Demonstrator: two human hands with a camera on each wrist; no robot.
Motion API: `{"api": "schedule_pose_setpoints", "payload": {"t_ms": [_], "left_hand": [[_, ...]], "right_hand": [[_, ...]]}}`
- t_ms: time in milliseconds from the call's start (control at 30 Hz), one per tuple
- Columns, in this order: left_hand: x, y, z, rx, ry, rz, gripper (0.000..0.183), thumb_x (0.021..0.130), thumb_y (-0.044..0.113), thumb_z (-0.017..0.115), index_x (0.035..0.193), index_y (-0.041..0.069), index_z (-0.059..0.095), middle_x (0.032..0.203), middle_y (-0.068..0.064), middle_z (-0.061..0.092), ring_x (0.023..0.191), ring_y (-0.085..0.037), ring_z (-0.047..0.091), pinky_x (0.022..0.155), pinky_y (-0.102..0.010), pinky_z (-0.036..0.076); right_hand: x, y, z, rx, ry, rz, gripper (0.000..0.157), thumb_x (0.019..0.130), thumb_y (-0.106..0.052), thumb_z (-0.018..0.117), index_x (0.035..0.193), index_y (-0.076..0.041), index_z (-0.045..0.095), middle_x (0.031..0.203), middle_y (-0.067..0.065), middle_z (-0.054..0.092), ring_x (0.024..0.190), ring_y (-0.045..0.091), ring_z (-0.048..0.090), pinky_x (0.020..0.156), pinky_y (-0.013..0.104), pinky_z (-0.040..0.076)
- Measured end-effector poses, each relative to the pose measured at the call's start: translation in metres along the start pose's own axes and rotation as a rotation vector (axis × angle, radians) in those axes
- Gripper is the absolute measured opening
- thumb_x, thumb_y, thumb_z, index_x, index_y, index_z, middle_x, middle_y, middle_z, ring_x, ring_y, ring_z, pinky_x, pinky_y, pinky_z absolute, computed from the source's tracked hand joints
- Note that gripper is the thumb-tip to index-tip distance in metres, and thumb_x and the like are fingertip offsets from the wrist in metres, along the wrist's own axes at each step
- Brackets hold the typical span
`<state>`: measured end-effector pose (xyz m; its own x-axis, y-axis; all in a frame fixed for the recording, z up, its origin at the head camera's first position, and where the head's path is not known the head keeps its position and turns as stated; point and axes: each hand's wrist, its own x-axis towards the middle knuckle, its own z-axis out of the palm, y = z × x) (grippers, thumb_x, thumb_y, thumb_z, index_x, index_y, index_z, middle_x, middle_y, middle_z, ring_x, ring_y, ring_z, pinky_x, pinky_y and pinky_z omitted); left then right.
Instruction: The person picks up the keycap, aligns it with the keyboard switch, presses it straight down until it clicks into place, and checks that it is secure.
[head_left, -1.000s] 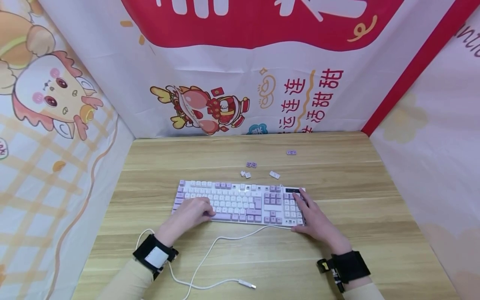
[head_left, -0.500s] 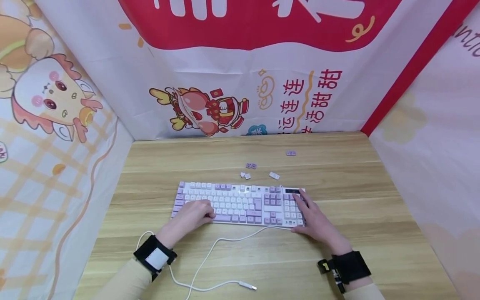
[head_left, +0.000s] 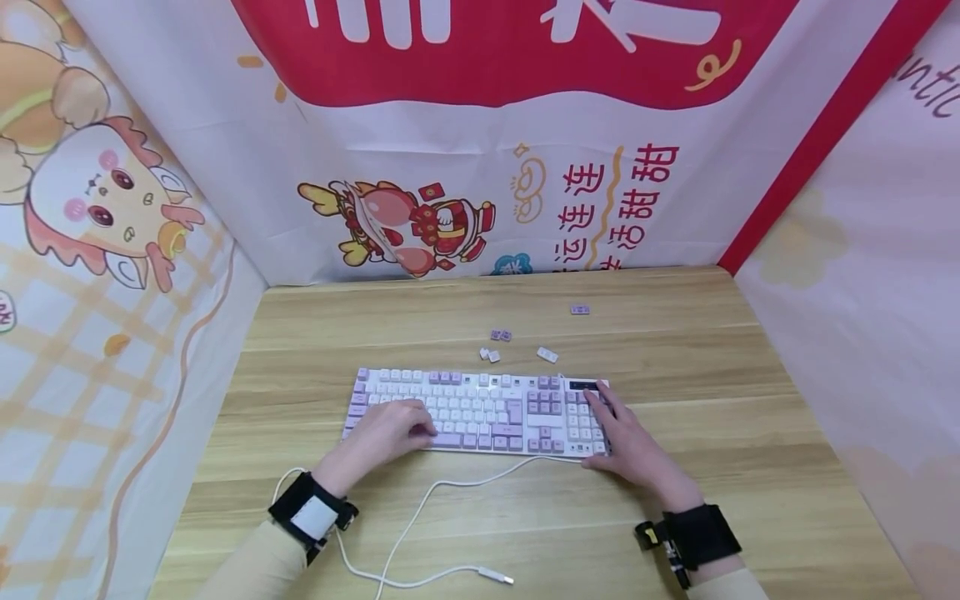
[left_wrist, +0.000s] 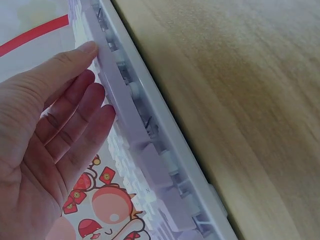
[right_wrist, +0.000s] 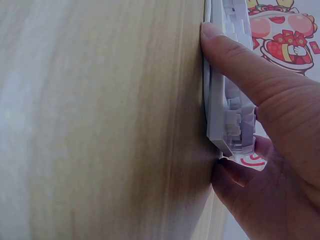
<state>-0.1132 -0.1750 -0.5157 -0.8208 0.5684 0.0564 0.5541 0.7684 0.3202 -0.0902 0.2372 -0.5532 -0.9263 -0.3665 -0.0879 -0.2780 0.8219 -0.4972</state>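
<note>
A white and lilac keyboard (head_left: 468,404) lies on the wooden table. My left hand (head_left: 390,429) is over its front left part. In the left wrist view, the left thumb and loosely bent fingertips touch the lilac space bar (left_wrist: 117,92), without curling round it. My right hand (head_left: 630,437) holds the keyboard's right end: the thumb lies at the front edge, while other fingers reach over the number pad and round the side. Several bare key positions show in the top row. Behind the keyboard lie loose white keycaps (head_left: 547,354) and lilac keycaps (head_left: 501,335).
A white cable (head_left: 435,492) loops over the table in front of the keyboard, ending in a USB plug (head_left: 495,575). Another lilac keycap piece (head_left: 580,309) lies farther back. Printed cloth (head_left: 450,142) hangs behind the table and on both sides.
My left hand has shifted slightly right along the space bar. The right hand stays on the keyboard's right end. The head view has tilted a little, so the scene sits lower.
</note>
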Motion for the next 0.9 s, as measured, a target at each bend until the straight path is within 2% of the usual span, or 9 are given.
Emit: {"api": "schedule_pose_setpoints", "payload": {"t_ms": [267,633,900], "left_hand": [[0.013,0.002,-0.002,-0.023,0.062,-0.031,0.008,0.081,0.022,0.082,0.086,0.022,0.077,0.086,0.009,0.072,0.075,-0.006,0.066,0.067,-0.019,0.053],[0.031,0.008,0.003,-0.032,0.054,-0.057,0.006,0.086,0.025,0.078,0.09,0.021,0.076,0.09,0.007,0.073,0.079,-0.007,0.066,0.072,-0.024,0.056],[0.038,0.012,0.006,-0.065,0.053,-0.028,0.007,0.089,0.023,0.075,0.094,0.018,0.076,0.096,0.003,0.075,0.089,-0.014,0.07,0.082,-0.032,0.059]], "right_hand": [[-0.001,-0.002,-0.001,0.014,0.003,0.002,0.107,0.076,-0.031,0.086,0.159,-0.009,0.021,0.167,0.021,0.008,0.146,0.05,0.028,0.113,0.061,0.037],[-0.002,0.001,0.0,0.02,0.008,-0.011,0.107,0.076,-0.031,0.086,0.159,-0.009,0.022,0.167,0.022,0.009,0.145,0.05,0.028,0.114,0.061,0.036],[-0.002,0.004,0.002,0.012,0.028,-0.016,0.108,0.075,-0.033,0.087,0.159,-0.01,0.022,0.167,0.021,0.009,0.145,0.05,0.029,0.113,0.061,0.037]]}}
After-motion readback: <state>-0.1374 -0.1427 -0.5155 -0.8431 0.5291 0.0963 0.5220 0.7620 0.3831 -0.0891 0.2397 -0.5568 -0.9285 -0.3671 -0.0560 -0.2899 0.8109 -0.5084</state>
